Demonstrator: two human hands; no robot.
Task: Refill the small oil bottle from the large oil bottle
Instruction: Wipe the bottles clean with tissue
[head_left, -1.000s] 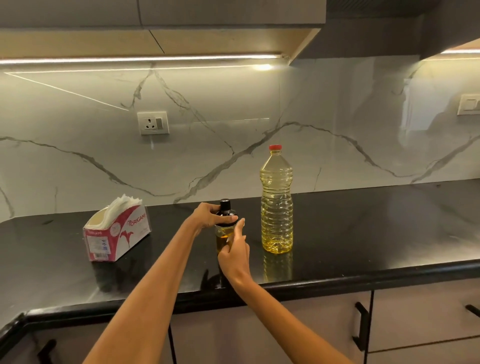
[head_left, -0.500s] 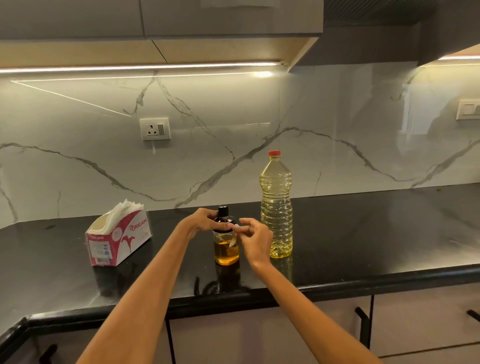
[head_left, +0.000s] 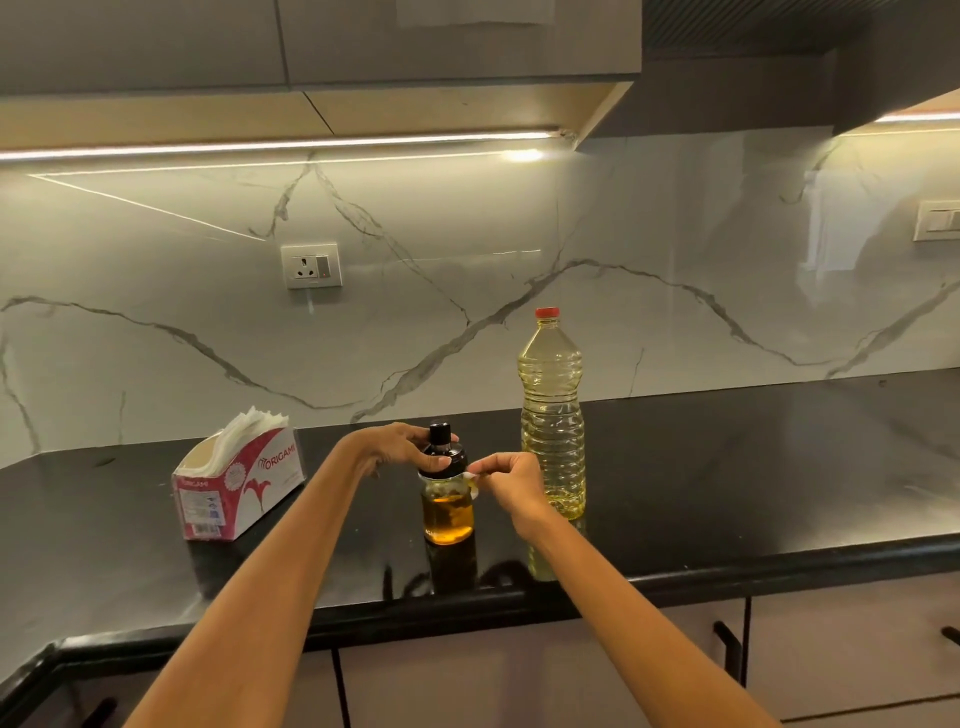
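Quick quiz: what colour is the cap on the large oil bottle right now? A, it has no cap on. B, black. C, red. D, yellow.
C: the large oil bottle stands upright on the countertop with its red cap on, untouched by either hand.

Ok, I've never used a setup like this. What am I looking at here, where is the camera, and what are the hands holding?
There is no machine: a person wears one wide-angle camera on the head, looking forward and down, so both bare arms reach in from below. On the black countertop stand a small oil bottle, partly filled with amber oil, and a tall large oil bottle with its red cap on. A tissue box sits to the left. The left hand grips the small bottle's black cap. The right hand pinches something pale at the bottle's neck; what it is, I cannot tell.
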